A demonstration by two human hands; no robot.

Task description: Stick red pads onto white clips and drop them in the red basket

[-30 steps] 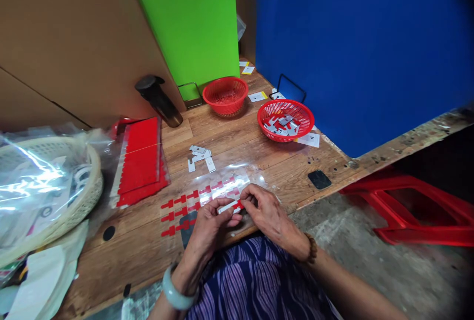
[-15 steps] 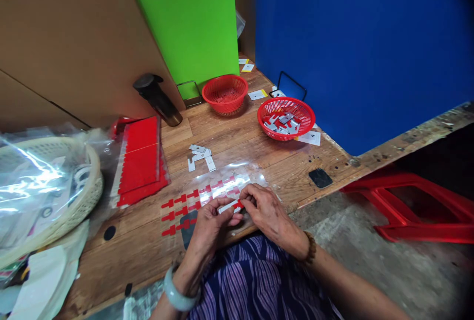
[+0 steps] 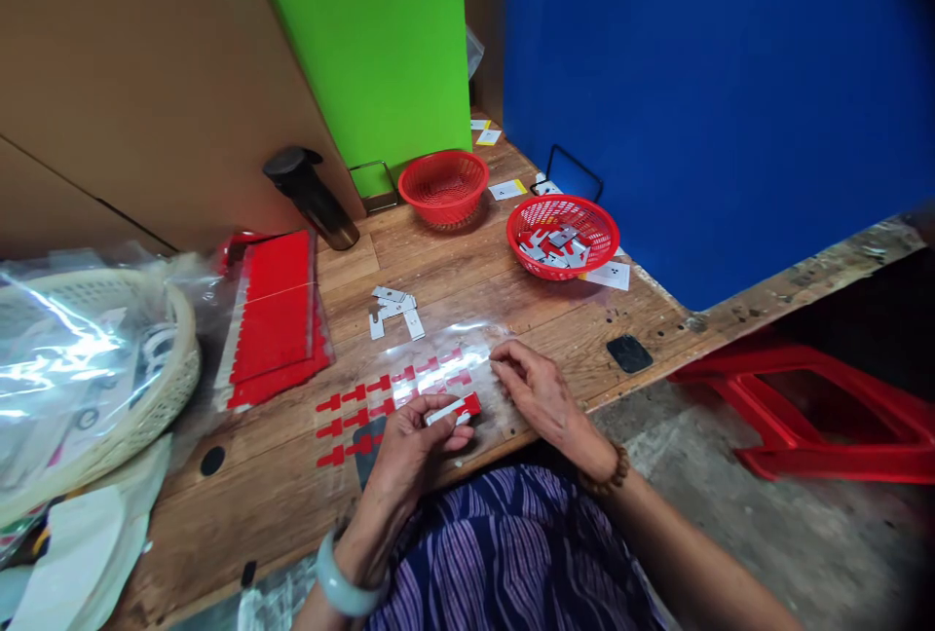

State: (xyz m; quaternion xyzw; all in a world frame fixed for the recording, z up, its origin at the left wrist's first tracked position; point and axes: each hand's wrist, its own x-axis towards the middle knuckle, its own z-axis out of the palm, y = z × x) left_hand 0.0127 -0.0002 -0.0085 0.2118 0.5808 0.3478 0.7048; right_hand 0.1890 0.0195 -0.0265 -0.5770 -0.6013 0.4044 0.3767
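Between the thumb and fingers of my left hand (image 3: 418, 436) is a small white piece with a red end (image 3: 467, 407). My right hand (image 3: 537, 392) is a little to the right, over the edge of the clear sheet, with thumb and forefinger curled close together; whether anything tiny is between them cannot be made out. Under and beside my hands lies the clear sheet with rows of red T-shaped stickers (image 3: 355, 418). Several white flat pieces (image 3: 396, 311) lie in a small pile behind the sheet.
A red basket (image 3: 605, 240) holds white pieces; another red basket (image 3: 444, 185) stands behind. A dark bottle (image 3: 314, 198), red sheets (image 3: 276, 305) and a plastic-covered cream basket (image 3: 186, 349) are at the left. A red stool (image 3: 825, 407) stands right.
My right hand has let go of the small piece and moved right, away from my left hand. The piece's red end now shows. My left hand has hardly moved.
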